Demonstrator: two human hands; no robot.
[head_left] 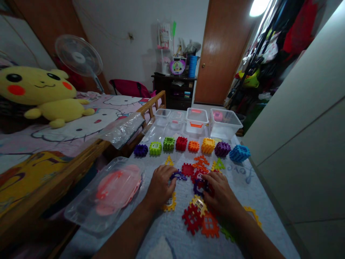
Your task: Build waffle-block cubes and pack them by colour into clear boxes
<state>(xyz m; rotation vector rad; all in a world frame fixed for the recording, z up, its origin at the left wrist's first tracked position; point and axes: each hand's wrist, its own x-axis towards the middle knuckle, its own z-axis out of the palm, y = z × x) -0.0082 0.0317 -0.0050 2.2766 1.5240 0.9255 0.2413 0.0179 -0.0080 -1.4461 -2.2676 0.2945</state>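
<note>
My left hand point(161, 185) is closed on a dark purple building piece point(178, 175) with an arched edge, gripped between thumb and fingers. Close to the middle of the table, my right hand point(219, 189) has a dark purple square frame piece point(199, 187) in its fingers. Under and behind the right hand lie loose toothed pieces, among them a red square point(188, 169) and orange ones point(201, 162). In front of it are a red window piece point(193, 218), an orange window piece point(210, 225) and a yellow one point(198, 204). Another yellow piece point(170, 203) is partly hidden by my left hand.
Toothed blocks stacked by colour form a row behind the hands, from dark blue point(141, 150) to light blue point(239, 153). Clear plastic boxes point(225, 124) stand farther back. A transparent lid point(83, 212) lies left, beside a wooden bed rail point(67, 190). A white cabinet borders the right.
</note>
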